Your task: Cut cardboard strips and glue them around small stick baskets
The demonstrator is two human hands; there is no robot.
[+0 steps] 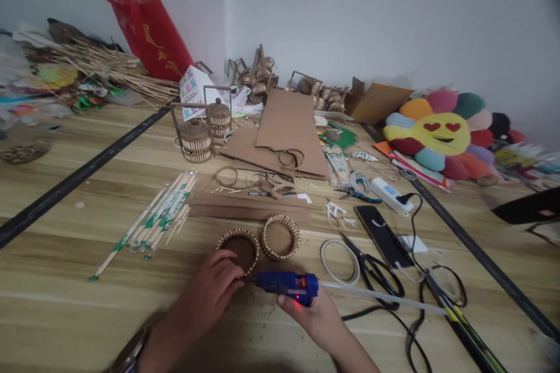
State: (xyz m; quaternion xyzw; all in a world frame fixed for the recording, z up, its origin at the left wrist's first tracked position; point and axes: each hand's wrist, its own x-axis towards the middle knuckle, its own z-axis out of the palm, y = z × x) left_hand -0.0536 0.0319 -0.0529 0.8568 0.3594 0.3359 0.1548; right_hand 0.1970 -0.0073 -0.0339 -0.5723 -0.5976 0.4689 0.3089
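Observation:
My right hand [312,312] is wrapped round a blue glue gun [284,284], whose red light glows. A long clear glue stick [385,297] sticks out of its back. The gun's nozzle points left, at the near rim of a round basket [221,237] made of short stick pieces with a brown base. My left hand [214,285] grips that basket's near left wall, fingers over the rim. A second round stick basket [293,232] sits just to the right, apart from my hands.
A tape roll [322,256], scissors [380,280], a phone [381,233] and a box cutter [470,332] lie on the right. Packed chopsticks [164,215] are at left. Behind are cardboard sheets [289,122], lidded baskets [195,143] and a power strip [389,193].

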